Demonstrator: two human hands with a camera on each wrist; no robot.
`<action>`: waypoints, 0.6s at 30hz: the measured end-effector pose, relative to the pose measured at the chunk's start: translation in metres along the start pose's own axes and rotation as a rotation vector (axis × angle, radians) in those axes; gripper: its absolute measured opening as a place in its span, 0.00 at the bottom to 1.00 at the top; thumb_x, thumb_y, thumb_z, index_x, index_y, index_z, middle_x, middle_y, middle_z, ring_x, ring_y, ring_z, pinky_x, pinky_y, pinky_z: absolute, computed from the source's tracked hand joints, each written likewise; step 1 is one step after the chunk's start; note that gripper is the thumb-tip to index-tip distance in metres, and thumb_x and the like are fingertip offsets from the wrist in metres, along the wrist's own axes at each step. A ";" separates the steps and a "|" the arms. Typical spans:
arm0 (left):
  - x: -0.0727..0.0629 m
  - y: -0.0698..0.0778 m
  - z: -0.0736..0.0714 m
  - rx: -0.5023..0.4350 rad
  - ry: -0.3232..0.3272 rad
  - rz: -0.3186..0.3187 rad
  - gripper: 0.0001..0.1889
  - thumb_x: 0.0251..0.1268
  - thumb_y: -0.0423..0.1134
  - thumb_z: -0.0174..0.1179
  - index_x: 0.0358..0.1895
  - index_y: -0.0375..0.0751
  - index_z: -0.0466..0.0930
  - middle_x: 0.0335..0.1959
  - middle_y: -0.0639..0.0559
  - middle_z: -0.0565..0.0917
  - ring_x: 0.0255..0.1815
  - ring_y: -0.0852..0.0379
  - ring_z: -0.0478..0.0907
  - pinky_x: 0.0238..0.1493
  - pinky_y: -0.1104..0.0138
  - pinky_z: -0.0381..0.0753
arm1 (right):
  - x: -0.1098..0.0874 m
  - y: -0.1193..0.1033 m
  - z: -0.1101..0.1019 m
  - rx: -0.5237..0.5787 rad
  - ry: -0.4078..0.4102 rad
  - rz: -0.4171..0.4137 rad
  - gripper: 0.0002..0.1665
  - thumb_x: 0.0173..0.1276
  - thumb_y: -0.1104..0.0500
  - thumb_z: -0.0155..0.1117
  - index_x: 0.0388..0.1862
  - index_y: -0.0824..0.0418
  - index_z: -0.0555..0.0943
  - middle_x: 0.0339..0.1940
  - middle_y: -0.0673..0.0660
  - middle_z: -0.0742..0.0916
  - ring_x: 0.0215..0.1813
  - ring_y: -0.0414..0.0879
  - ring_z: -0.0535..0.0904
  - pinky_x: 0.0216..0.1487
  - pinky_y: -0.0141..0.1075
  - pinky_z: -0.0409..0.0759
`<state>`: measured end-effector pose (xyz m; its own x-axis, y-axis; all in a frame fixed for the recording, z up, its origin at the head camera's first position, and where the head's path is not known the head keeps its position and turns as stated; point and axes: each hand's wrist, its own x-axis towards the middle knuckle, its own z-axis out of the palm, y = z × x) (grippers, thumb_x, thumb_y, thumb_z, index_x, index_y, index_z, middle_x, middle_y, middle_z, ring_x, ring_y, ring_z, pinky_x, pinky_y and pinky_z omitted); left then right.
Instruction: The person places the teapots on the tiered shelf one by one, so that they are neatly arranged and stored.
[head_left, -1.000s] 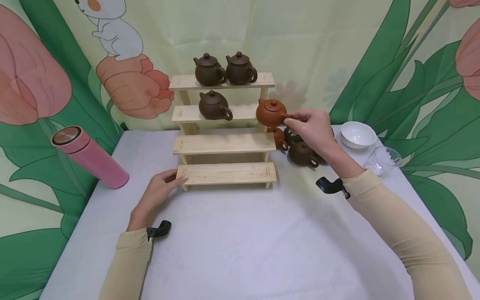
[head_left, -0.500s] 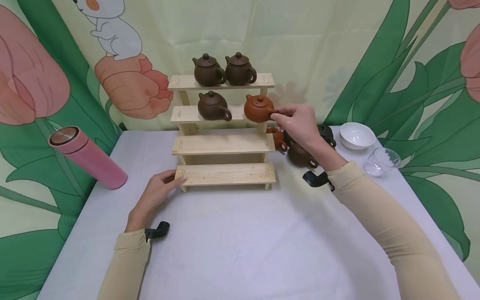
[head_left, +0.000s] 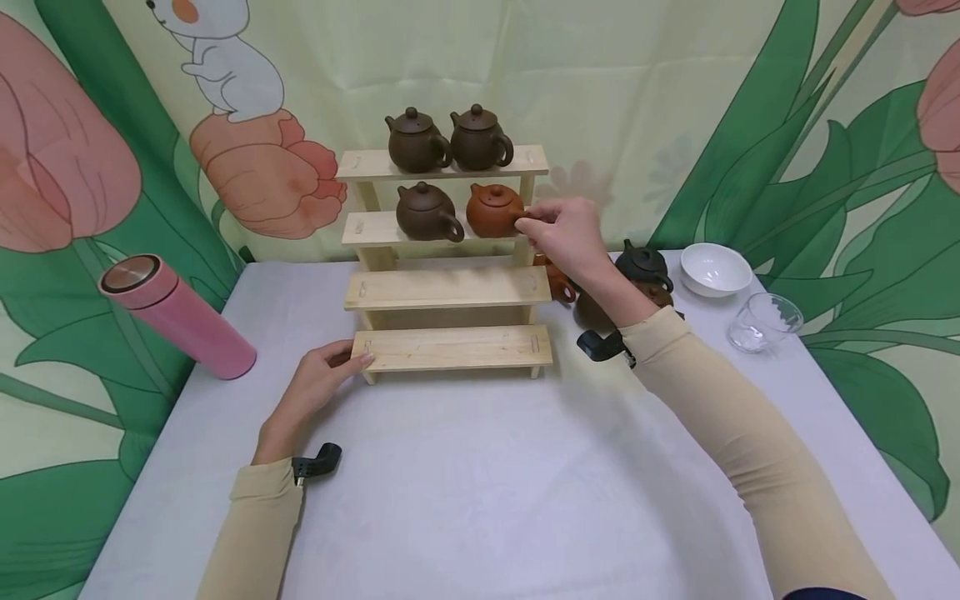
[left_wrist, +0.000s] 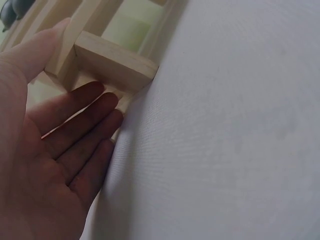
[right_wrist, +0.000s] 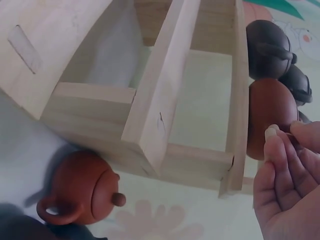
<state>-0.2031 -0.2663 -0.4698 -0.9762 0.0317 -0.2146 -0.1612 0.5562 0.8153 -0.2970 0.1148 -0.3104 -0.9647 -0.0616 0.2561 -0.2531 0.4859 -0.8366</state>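
Note:
My right hand point(head_left: 573, 237) pinches the side handle of a reddish-orange clay teapot point(head_left: 495, 212). This teapot is on the second shelf from the top of a stepped wooden display stand point(head_left: 450, 287), right of a dark brown teapot point(head_left: 425, 211). Its handle is mostly covered by fingers in the right wrist view. On the stand's lowest step, my left hand point(head_left: 311, 387) holds the left end, thumb on top. The left wrist view shows the other fingers point(left_wrist: 82, 117) extended below the board, near the stand's leg.
Two dark teapots point(head_left: 447, 142) stand on the top shelf. Right of the stand are another orange teapot point(right_wrist: 82, 187), partly hidden dark teapots point(head_left: 642, 262), a white bowl point(head_left: 716, 270) and a clear glass cup point(head_left: 763, 323). A pink flask point(head_left: 183, 317) is at left.
My right hand has moved left with the orange teapot, bringing it from beside the stand's right end onto the second shelf, near the dark brown teapot. The left hand has stayed put.

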 end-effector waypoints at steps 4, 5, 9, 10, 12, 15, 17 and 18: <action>-0.001 0.000 0.000 0.003 0.002 0.003 0.46 0.58 0.69 0.62 0.72 0.41 0.68 0.71 0.40 0.72 0.73 0.41 0.68 0.71 0.45 0.68 | 0.002 -0.002 0.004 -0.007 -0.014 0.001 0.10 0.66 0.55 0.67 0.37 0.60 0.88 0.22 0.55 0.85 0.23 0.42 0.77 0.25 0.30 0.76; -0.001 0.000 0.000 0.004 0.003 0.004 0.46 0.58 0.69 0.62 0.72 0.41 0.68 0.71 0.40 0.72 0.72 0.41 0.68 0.71 0.45 0.68 | 0.002 -0.002 0.004 -0.005 -0.016 -0.001 0.10 0.66 0.55 0.67 0.37 0.61 0.88 0.21 0.55 0.84 0.23 0.42 0.77 0.24 0.30 0.75; -0.002 0.001 0.000 0.008 0.005 0.003 0.46 0.58 0.70 0.62 0.72 0.41 0.68 0.70 0.40 0.73 0.72 0.41 0.68 0.71 0.45 0.68 | 0.003 -0.004 0.007 -0.006 -0.022 -0.010 0.10 0.67 0.55 0.67 0.36 0.61 0.88 0.20 0.53 0.83 0.23 0.42 0.75 0.23 0.31 0.70; -0.002 0.001 0.000 0.010 0.005 0.001 0.46 0.58 0.70 0.62 0.72 0.41 0.68 0.71 0.40 0.72 0.72 0.41 0.68 0.71 0.45 0.68 | 0.003 -0.005 0.008 -0.009 -0.024 -0.012 0.10 0.67 0.55 0.67 0.35 0.61 0.88 0.20 0.53 0.83 0.24 0.42 0.75 0.23 0.31 0.69; -0.002 0.001 0.001 0.015 0.004 -0.002 0.46 0.58 0.70 0.62 0.72 0.41 0.67 0.71 0.40 0.72 0.72 0.40 0.68 0.71 0.45 0.68 | 0.002 -0.006 0.009 -0.011 -0.023 -0.012 0.10 0.67 0.55 0.66 0.35 0.60 0.88 0.20 0.53 0.83 0.24 0.43 0.75 0.24 0.31 0.69; -0.002 0.001 0.001 0.020 0.005 -0.004 0.47 0.57 0.71 0.61 0.72 0.41 0.67 0.72 0.40 0.71 0.73 0.40 0.67 0.71 0.44 0.68 | 0.002 -0.006 0.010 -0.016 -0.016 -0.010 0.10 0.67 0.54 0.67 0.35 0.60 0.87 0.21 0.54 0.84 0.25 0.43 0.76 0.25 0.32 0.70; -0.003 0.001 0.001 0.023 0.006 -0.005 0.48 0.57 0.71 0.61 0.73 0.41 0.67 0.72 0.40 0.71 0.73 0.40 0.67 0.71 0.44 0.68 | 0.002 -0.007 0.011 -0.011 -0.011 -0.013 0.10 0.68 0.54 0.67 0.35 0.60 0.88 0.23 0.57 0.85 0.25 0.44 0.77 0.25 0.31 0.71; -0.003 0.002 0.001 0.023 0.006 -0.006 0.48 0.57 0.71 0.61 0.73 0.41 0.66 0.72 0.40 0.71 0.73 0.40 0.67 0.71 0.44 0.68 | 0.002 -0.007 0.011 -0.007 -0.010 -0.014 0.10 0.68 0.54 0.67 0.36 0.61 0.88 0.25 0.59 0.86 0.26 0.45 0.78 0.26 0.31 0.72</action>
<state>-0.2006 -0.2647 -0.4683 -0.9762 0.0235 -0.2158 -0.1634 0.5750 0.8017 -0.2976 0.1020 -0.3095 -0.9616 -0.0771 0.2634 -0.2665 0.4907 -0.8296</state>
